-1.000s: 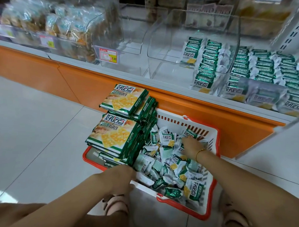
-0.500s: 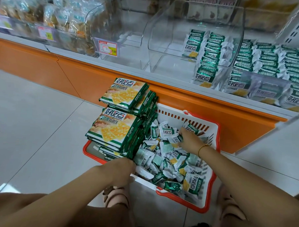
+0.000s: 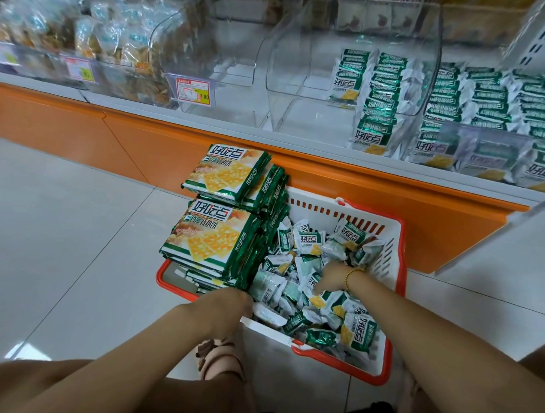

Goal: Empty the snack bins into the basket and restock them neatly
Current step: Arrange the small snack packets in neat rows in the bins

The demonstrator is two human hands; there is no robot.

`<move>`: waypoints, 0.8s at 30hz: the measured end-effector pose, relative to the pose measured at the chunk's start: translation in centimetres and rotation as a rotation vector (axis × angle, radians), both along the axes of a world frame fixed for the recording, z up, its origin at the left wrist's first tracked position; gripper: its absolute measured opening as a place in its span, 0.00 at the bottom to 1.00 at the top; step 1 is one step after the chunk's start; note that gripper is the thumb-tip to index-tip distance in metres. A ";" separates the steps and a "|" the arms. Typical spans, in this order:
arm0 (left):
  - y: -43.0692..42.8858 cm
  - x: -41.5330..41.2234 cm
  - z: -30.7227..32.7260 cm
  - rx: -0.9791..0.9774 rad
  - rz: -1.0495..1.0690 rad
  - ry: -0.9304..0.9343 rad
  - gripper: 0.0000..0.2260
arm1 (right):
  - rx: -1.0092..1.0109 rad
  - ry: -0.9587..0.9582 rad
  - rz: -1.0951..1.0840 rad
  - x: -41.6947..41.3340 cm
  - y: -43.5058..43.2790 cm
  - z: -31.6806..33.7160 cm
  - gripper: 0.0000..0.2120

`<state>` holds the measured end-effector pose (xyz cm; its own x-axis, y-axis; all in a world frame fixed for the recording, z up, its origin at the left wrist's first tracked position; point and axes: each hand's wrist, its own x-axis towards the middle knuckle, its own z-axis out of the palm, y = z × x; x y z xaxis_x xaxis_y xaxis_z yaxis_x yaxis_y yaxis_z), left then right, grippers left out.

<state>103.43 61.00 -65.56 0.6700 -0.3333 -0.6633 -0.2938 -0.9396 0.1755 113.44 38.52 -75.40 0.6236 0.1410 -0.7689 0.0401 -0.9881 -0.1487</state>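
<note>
left hand point(image 3: 229, 302): fingers curled over near rim of basket point(image 3: 315, 202), gripping it | just beyond it: 2 stacks of large cracker packs point(image 3: 213, 235) in basket's left side | between the hands: small packets point(image 3: 307, 239) heaped loose | right hand point(image 3: 330, 276): fingers sunk in the heap, grip cannot be told | up beyond it: clear bin point(image 3: 302, 67) holding 2 rows of packets point(image 3: 377, 95)

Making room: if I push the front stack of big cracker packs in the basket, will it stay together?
Probably not: the front stack of big cracker packs has glossy wrappers and rises above the basket rim, so layers may slide. It looks many packs deep, so likely heavy. Each pack seems flat and stiff.
</note>
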 end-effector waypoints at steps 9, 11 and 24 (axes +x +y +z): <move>-0.6 0.9 1.2 -0.150 0.123 0.025 0.12 | 0.142 -0.045 -0.175 -0.5 -1.3 -0.1 0.20; -1.2 1.7 1.8 -0.311 0.208 -0.007 0.10 | 0.241 -0.022 -0.207 -0.1 -2.5 1.7 0.19; -4.7 7.6 8.4 -1.269 1.037 0.155 0.19 | 1.115 -0.179 -0.133 0.2 -3.4 19.7 0.17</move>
